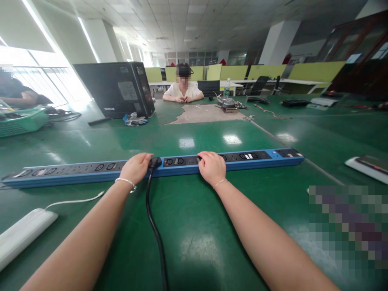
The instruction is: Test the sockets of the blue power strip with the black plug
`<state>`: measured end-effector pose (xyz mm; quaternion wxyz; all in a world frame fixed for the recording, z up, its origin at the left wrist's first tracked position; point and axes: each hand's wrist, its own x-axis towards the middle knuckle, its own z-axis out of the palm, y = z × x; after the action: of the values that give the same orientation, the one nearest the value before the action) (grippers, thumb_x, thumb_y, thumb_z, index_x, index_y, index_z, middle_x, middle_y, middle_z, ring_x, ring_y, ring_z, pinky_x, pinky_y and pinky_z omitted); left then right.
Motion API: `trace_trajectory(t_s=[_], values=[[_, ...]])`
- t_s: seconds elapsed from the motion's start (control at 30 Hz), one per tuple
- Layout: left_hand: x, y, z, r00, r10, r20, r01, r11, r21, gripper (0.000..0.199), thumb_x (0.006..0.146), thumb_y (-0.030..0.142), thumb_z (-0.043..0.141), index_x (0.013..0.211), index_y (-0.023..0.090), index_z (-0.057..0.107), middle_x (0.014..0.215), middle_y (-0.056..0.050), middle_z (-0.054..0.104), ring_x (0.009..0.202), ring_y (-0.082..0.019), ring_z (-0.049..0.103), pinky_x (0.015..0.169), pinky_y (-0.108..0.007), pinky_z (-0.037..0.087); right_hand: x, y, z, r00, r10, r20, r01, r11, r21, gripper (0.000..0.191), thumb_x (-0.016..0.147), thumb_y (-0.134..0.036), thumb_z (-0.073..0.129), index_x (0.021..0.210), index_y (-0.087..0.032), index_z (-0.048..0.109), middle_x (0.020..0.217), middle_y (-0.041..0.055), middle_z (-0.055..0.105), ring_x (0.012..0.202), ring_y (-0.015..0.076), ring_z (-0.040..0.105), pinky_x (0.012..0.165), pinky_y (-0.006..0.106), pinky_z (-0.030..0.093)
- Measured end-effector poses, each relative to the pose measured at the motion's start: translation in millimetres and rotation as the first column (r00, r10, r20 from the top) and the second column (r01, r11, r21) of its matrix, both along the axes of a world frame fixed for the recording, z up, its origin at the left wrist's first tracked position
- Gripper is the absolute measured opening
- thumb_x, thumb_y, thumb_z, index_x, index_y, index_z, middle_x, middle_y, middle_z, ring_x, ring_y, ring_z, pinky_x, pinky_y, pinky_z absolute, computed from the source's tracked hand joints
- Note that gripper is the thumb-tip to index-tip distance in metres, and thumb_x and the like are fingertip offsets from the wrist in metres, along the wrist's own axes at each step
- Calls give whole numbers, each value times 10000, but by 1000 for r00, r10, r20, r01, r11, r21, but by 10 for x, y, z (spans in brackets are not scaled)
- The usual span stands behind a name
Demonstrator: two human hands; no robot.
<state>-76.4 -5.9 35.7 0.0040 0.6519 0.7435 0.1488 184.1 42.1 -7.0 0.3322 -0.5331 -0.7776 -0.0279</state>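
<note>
A long blue and black power strip (182, 161) lies across the green table (188, 210). Near its middle a black plug (155, 162) sits on the strip, and its thick black cable (156, 232) runs down toward me. My left hand (135, 166) rests on the strip just left of the plug, its fingers curled together at the plug's side. Further right, my right hand (212, 166) is closed over the strip, with a small dark piece by its fingertips; what it grips is hidden.
A black computer case (121, 89) and gloves (135, 119) stand beyond the strip at left, near a green basket (24, 121). A person (183, 87) sits across the table. White power strips lie at the left (27, 232) and right (370, 169).
</note>
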Motion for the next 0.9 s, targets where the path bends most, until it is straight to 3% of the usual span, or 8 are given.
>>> trace_trajectory(t_s=[0.1,0.2,0.4,0.53,0.63,0.7,0.77,0.9], values=[[-14,-97,-213,996,-12,-93,22,995,102,515,920,355,168,1201,217,577,1276,-41,597,1233,-184,481,1032,-311,326,1,0,0,1000,0,10,0,1000,7,342,815,-168,433,1038,-215,687,1123,35,670,1057,191,556,918,345,384],[-1,-153,-305,986,-24,-165,51,985,165,459,920,334,218,1220,245,553,1302,-40,577,1240,-190,475,1039,-344,309,4,-1,-5,1000,1,19,-1,1000,14,342,813,-162,433,1032,-219,689,1119,32,672,1059,186,559,914,340,393],[16,-169,-256,974,-114,-194,150,972,180,407,868,396,387,1208,249,553,1302,-39,576,1228,-222,481,1029,-374,309,3,-18,4,1000,0,20,-2,994,107,341,813,-158,439,1043,-196,688,1212,56,619,1098,211,533,951,359,395],[34,-152,-243,982,-121,-142,147,971,190,445,876,502,360,1167,244,576,1285,-42,589,1215,-220,487,1017,-369,318,-169,-158,87,991,126,46,-132,979,155,334,817,-159,447,1054,-173,682,1118,79,648,1057,213,539,963,350,397],[37,-147,-250,986,-124,-107,143,971,193,432,882,497,356,1161,257,582,1282,-39,592,1212,-213,487,1011,-361,317,-490,-336,185,967,255,-1,-254,965,58,324,846,-171,425,1052,-182,675,1020,60,679,986,186,577,930,314,428],[33,-149,-257,987,-129,-98,147,969,199,415,879,474,371,1162,258,585,1287,-40,588,1216,-220,483,1009,-369,316,-767,-438,248,948,288,-132,-300,951,-80,328,884,-223,411,1111,-196,647,1014,42,686,948,165,609,884,287,459],[28,-151,-268,987,-129,-94,146,967,209,396,876,426,383,1171,253,582,1287,-43,588,1212,-226,488,1004,-376,317,-1044,-488,294,926,225,-304,-311,910,-273,378,908,-323,414,1231,-205,573,897,21,705,823,161,646,768,273,504],[20,-142,-294,987,-136,-91,153,961,229,386,860,322,390,1195,254,570,1282,-35,592,1203,-225,495,996,-380,316,-1411,-415,309,878,53,-475,-284,857,-430,376,884,-342,462,1200,-184,589,803,35,697,614,150,644,641,264,521]])
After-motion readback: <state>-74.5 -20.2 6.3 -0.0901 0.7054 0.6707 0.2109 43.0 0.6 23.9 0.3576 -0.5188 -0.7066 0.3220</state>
